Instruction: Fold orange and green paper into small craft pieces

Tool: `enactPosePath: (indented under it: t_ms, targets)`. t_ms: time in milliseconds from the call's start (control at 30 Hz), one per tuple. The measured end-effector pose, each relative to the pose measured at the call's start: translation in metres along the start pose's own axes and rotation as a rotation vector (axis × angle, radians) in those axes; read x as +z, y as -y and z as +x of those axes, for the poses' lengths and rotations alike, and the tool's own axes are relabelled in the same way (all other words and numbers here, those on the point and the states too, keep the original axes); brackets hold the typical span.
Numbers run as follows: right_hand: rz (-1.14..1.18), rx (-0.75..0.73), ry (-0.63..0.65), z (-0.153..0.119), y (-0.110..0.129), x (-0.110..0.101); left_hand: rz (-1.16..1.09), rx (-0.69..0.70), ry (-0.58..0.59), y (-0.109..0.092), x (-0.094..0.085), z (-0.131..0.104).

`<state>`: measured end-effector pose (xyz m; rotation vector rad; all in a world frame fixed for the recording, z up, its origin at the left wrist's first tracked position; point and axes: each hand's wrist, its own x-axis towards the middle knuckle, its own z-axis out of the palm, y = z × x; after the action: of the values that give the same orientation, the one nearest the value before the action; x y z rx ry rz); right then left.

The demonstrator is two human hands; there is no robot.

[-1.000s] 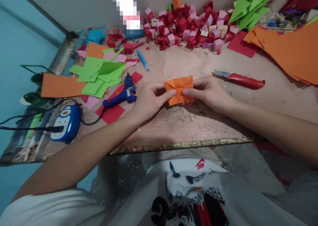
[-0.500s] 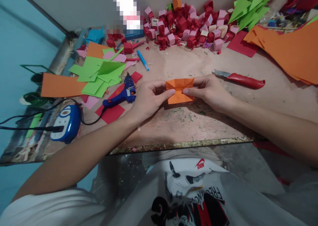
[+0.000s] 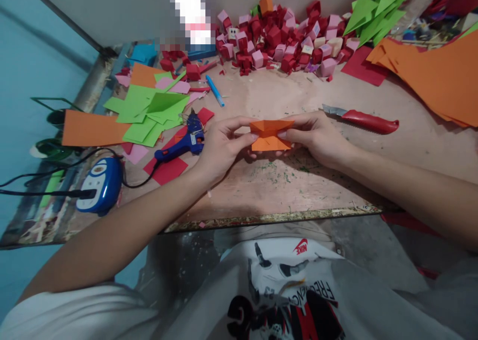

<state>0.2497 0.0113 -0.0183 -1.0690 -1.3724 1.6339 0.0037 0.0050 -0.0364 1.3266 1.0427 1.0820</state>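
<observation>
A small creased piece of orange paper (image 3: 269, 142) is held up over the table between my two hands, its upper and lower parts bent along folds. My left hand (image 3: 229, 143) pinches its left edge, thumb on the near face and fingers behind. On the right edge, my right hand (image 3: 311, 133) grips it the same way, with fingertips showing under the paper. Left of my left hand lies a blue glue gun (image 3: 182, 143) on red paper. A red-handled knife (image 3: 369, 121) rests to the right of my right hand.
Many red and pink paper cubes (image 3: 276, 39) are heaped at the back. Green sheets (image 3: 153, 111) lie at left, near a blue-and-white plugged device (image 3: 100, 185) with black cords. Large orange sheets (image 3: 440, 76) cover the right back. A blue pen (image 3: 215, 91) lies behind my hands.
The orange paper has tilted and folded a little, so it looks shorter. My fingers have shifted, and fingertips now show beneath its lower edge.
</observation>
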Motion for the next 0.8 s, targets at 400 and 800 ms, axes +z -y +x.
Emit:
enactPosePath:
  t_ms: [400, 800]
  targets:
    - [0.044, -0.006, 0.009, 0.003, -0.003, -0.002, -0.152, 0.029, -0.003, -0.011, 0.002, -0.002]
    - [0.111, 0.060, 0.102, -0.003, 0.012, -0.003, 0.042, 0.194, 0.017, -0.006, -0.001, -0.001]
